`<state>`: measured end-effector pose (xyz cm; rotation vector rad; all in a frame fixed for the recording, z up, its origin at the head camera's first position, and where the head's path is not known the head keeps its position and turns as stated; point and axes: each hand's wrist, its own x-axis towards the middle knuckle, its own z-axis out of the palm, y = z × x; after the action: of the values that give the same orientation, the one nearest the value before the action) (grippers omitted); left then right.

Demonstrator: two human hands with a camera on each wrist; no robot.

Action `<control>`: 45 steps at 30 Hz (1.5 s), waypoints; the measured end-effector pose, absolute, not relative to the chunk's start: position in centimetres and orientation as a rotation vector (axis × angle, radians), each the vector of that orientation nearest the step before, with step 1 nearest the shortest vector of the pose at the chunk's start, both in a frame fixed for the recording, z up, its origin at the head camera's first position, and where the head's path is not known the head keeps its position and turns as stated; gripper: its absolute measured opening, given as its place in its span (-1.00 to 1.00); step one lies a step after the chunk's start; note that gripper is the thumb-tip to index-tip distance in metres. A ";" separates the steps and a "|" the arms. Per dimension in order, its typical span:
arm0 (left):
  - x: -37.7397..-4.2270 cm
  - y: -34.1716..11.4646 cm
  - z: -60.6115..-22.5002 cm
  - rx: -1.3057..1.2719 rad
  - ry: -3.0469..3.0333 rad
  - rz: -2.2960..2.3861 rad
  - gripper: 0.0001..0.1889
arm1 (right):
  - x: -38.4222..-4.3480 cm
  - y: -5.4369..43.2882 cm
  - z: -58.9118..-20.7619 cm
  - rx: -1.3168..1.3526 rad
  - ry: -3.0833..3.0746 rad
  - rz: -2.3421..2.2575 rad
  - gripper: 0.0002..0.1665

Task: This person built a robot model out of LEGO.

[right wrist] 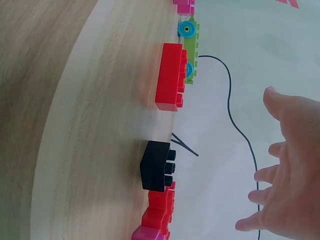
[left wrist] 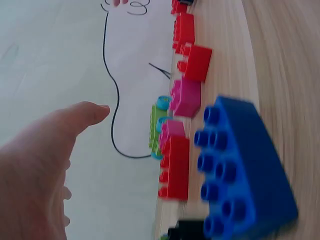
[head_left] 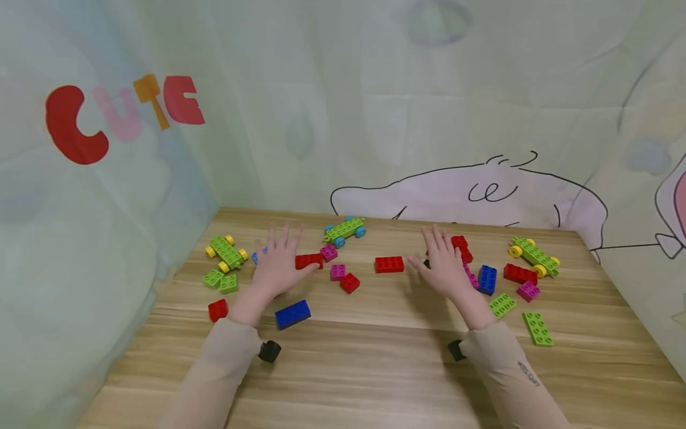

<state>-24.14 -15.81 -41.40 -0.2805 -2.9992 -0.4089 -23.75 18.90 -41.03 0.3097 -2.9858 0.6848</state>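
My left hand (head_left: 279,262), fingers spread, hovers over the bricks at the left of the table and holds nothing. A long red brick (head_left: 309,261) lies by its thumb, and a long blue brick (head_left: 293,314) sits below it, large in the left wrist view. On the other side, my right hand (head_left: 442,260) is also held above the table with straight fingers. Beneath it is a black brick (right wrist: 158,166), mostly hidden in the head view. Another long red brick (head_left: 389,264) lies between the two hands.
Green wheeled bases stand at the left (head_left: 226,253), back (head_left: 345,231) and right (head_left: 534,257). Several small bricks, such as a red one (head_left: 350,283) and a magenta one (head_left: 529,291), are scattered around. A flat green brick (head_left: 538,329) lies at right. A printed curtain (head_left: 300,107) borders the table.
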 end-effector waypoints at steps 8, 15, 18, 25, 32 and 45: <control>-24.2 -19.9 -40.6 -0.322 -2.893 -0.543 -0.08 | -23.9 19.1 -41.0 0.346 -2.883 0.753 -0.10; -24.3 -23.4 -40.9 -0.311 -2.847 -0.610 -0.09 | -23.9 19.5 -41.3 0.330 -2.782 0.965 -0.20; -24.5 -24.7 -40.9 -0.265 -2.869 -0.669 -0.06 | -23.9 19.7 -41.5 0.322 -2.747 1.038 -0.22; -24.9 -27.3 -40.7 -0.169 -2.930 -0.788 0.05 | -23.6 20.0 -41.7 0.337 -2.701 1.141 -0.27; -25.2 -30.1 -41.2 -0.130 -2.948 -0.817 0.11 | -23.4 20.1 -42.0 0.346 -2.707 1.196 -0.30; -26.9 -32.6 -42.8 -0.033 -3.023 -0.910 0.22 | -23.6 20.3 -42.2 0.402 -2.673 1.156 -0.43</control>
<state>-26.91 -32.65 -42.77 -0.0326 -3.0228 -0.9102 -23.56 20.32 -42.23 0.4024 -2.6733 1.1563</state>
